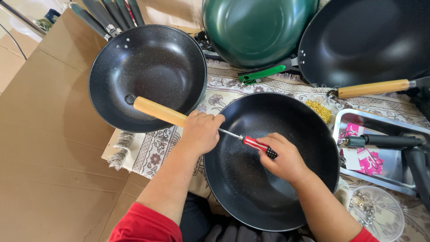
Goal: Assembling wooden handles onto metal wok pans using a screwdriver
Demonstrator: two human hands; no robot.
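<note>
Cardboard sheets cover the left of the work surface, and a patterned cloth (148, 150) with a fringed edge lies over the middle, carrying the pans. We grip a wooden handle (159, 111) with our left hand (200, 132), closed firmly around its near end where it meets the rim of the black wok (273, 166) at the cloth's near edge. Our right hand (284, 159) is wrapped around a red-striped screwdriver (257, 145) whose shaft runs across the wok's bowl toward the handle joint. To do this well, we judge it best to keep the shaft in line with the screw and press steadily into it while the left hand stops the handle from twisting — a slipped tip could scratch the dark coating. Beyond, a speckled black pan (148, 71) sits toward the cloth's far left corner, a green pan (257, 29) at the far edge, and another black wok (367, 40) with a wooden handle at the far right. A metal tray (380, 152) on the right holds pink cards and a dark handle — and a clear bowl (378, 215) at the near right corner holds small metal fittings.
</note>
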